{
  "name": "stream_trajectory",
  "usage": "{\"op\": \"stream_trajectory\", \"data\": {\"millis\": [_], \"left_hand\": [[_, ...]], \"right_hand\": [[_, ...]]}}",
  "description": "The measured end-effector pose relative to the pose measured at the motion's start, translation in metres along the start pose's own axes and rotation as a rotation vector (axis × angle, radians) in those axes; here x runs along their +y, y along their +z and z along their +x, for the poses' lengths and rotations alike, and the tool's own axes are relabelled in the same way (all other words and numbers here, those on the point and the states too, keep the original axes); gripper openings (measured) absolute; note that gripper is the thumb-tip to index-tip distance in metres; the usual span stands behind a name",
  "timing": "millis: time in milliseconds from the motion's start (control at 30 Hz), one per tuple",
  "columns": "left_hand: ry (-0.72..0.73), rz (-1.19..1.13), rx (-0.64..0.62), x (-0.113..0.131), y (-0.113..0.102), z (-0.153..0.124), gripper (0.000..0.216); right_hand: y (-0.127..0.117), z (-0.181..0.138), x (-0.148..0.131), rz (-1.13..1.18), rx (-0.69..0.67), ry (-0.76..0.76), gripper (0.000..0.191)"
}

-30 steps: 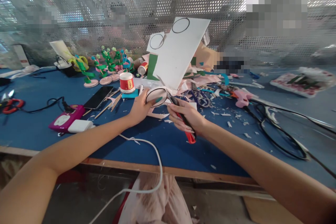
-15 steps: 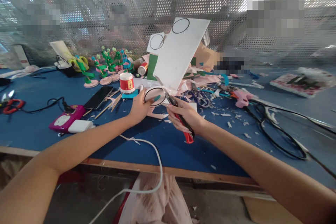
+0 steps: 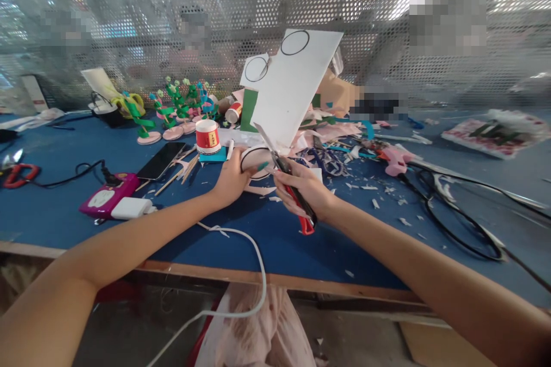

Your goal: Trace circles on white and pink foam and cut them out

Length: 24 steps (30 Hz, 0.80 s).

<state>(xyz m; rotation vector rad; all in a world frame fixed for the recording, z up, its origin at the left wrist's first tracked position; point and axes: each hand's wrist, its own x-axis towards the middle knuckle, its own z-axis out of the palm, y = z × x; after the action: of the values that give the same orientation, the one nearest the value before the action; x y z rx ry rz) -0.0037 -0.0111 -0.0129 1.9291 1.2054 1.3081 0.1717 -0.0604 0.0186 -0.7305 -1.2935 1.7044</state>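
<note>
White foam sheet (image 3: 293,89) with black drawn circles, held tilted up above the blue table (image 3: 267,235), lower corner down between the two hands. Left hand (image 3: 232,178) pinching the circle-marked corner piece (image 3: 253,159) at the sheet's bottom edge, thumb on top, a teal-painted nail showing. Right hand (image 3: 303,186) closed around the red handles of scissors (image 3: 288,183), blades parted and pointing up-left into the sheet just beside the left fingers. Both forearms reaching in from the near edge of the table.

Just left of the hands: a red-and-white paper cup (image 3: 208,136) standing on a teal scrap, wooden sticks (image 3: 178,172), a dark phone (image 3: 161,160) lying flat, a magenta device (image 3: 107,202) with a white charger block (image 3: 131,208) touching it. White cable (image 3: 253,264) looping off the table edge. Behind the cup, green-and-pink foam flower models (image 3: 172,112) on round bases. Right of the hands: white offcuts (image 3: 374,195) scattered about, a pink glue gun (image 3: 396,159), black cable (image 3: 456,212) coiled well apart. Far left, red-handled scissors (image 3: 17,173) lying alone. Perforated metal screen (image 3: 172,11) behind everything.
</note>
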Motion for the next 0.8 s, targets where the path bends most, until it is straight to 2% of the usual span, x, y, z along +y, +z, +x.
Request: {"op": "stream_trajectory", "data": {"millis": [67, 267, 467, 533, 633, 700, 733, 800], "left_hand": [[-0.051, -0.039, 0.028, -0.0009, 0.0004, 0.0, 0.036], [-0.114, -0.341, -0.019, -0.0041, 0.0047, -0.0023, 0.042], [-0.095, -0.288, 0.08, -0.0076, 0.0037, 0.0025, 0.054], [-0.127, -0.345, 0.022, -0.0046, 0.0031, 0.0021, 0.058], [-0.192, -0.472, -0.133, -0.0006, 0.0037, 0.0004, 0.069], [-0.188, -0.519, -0.192, -0.0005, 0.0048, 0.0002, 0.071], [-0.174, -0.533, -0.195, -0.0014, 0.0053, 0.0006, 0.069], [-0.13, -0.532, -0.154, -0.0045, 0.0059, 0.0019, 0.067]], "right_hand": [[-0.0027, 0.0015, -0.0005, 0.012, -0.001, 0.008, 0.037], [-0.0042, 0.0012, -0.0015, -0.002, -0.003, 0.011, 0.035], [-0.0049, 0.0021, 0.0011, -0.023, 0.034, 0.016, 0.035], [-0.0055, 0.0027, 0.0018, -0.023, 0.056, 0.016, 0.033], [-0.0059, 0.0024, 0.0011, -0.028, 0.074, 0.02, 0.029], [-0.0053, 0.001, -0.0004, -0.021, 0.088, 0.02, 0.026], [-0.0047, 0.0, -0.0013, -0.015, 0.099, 0.016, 0.03], [-0.0032, -0.0022, -0.0034, -0.004, 0.115, 0.006, 0.055]]}}
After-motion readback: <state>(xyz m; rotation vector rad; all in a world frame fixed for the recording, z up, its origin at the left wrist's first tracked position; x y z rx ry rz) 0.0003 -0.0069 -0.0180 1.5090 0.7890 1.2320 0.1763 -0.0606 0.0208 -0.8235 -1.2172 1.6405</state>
